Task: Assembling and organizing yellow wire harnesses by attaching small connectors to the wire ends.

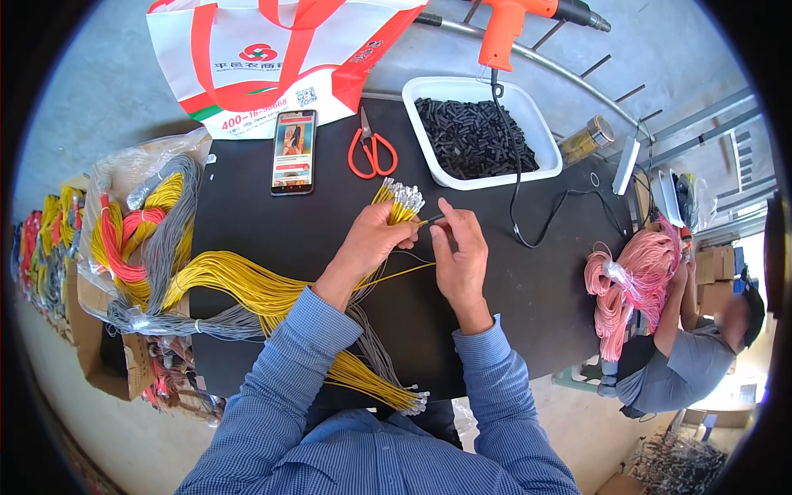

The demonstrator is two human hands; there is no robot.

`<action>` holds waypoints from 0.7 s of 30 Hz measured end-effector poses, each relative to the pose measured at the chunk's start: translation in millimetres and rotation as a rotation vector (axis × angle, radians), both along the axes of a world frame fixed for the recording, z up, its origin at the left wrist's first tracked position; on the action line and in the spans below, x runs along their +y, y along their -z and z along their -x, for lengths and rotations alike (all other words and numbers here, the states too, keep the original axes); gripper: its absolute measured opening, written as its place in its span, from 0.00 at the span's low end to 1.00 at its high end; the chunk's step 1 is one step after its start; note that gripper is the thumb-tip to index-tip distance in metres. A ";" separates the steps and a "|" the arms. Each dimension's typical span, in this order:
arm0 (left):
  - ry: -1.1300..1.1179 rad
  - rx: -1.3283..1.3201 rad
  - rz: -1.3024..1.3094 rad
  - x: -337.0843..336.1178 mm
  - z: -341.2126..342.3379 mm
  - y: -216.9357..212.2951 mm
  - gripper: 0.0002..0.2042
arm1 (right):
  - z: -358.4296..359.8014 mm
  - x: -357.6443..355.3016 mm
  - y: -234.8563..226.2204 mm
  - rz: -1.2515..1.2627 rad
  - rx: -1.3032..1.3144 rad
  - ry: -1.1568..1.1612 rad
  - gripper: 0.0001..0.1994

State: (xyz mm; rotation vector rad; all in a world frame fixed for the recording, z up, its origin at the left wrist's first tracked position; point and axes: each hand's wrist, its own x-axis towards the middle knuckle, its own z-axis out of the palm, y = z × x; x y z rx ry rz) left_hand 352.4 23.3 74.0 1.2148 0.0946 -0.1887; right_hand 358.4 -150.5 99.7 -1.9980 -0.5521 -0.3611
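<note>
Black tube and yellow wire ends between two hands over a dark surface.

The black surface [569, 313] stands on a pale floor [569, 433], a coworker [689, 363] sitting beyond its right side near cardboard boxes [716, 264]. At the far edge are a white tub [540, 175] of black tubes, a phone [293, 165], red-handled scissors [370, 153] and a white-and-red bag [247, 49]. Over the middle, the left hand [363, 243] pinches a yellow wire bundle [403, 213], its metal-tipped ends pointing away from the person. Just right of it, the small black tube [432, 219] lies nearly crosswise, its right end rising slightly toward the far side. The right hand [459, 256] has thumb and forefinger either side of that end; whether these fingers grip it, one cannot tell.
</note>
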 end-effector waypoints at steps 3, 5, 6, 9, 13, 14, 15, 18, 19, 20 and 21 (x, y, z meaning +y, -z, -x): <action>0.003 0.004 0.011 0.9 -0.6 1.5 0.05 | 4.1 4.7 4.7 0.028 -0.063 0.031 0.23; -0.001 0.006 0.016 1.2 -0.6 2.1 0.05 | 5.6 6.5 6.6 0.046 -0.080 0.036 0.23; 0.000 0.007 0.022 1.2 -0.5 2.4 0.06 | 5.8 6.8 7.2 0.061 -0.090 0.039 0.23; 0.000 0.011 0.027 0.9 -0.5 2.5 0.06 | 4.9 5.2 8.1 0.004 -0.042 0.033 0.22; 0.004 0.013 0.026 0.9 -0.9 1.4 0.06 | 2.7 0.5 8.9 -0.043 0.033 0.090 0.20; 0.008 0.013 0.024 1.0 -0.8 1.0 0.06 | 2.7 0.4 9.3 -0.038 0.024 0.083 0.20; 0.011 0.014 0.023 1.1 -0.7 0.6 0.06 | 2.8 0.6 9.6 -0.087 0.094 0.062 0.19; 0.017 0.020 0.017 0.7 -0.2 -0.7 0.05 | 2.2 4.4 10.6 -0.223 0.253 0.025 0.15; 0.025 0.024 0.014 0.7 -0.2 -1.0 0.05 | 0.6 5.5 10.5 -0.319 0.340 -0.017 0.12; 0.019 0.023 0.012 0.4 -0.1 -1.2 0.05 | -1.3 6.3 10.4 -0.309 0.340 0.006 0.12; 0.020 0.026 0.021 -0.1 -0.4 -1.3 0.05 | -4.0 6.6 10.1 -0.340 0.414 -0.016 0.10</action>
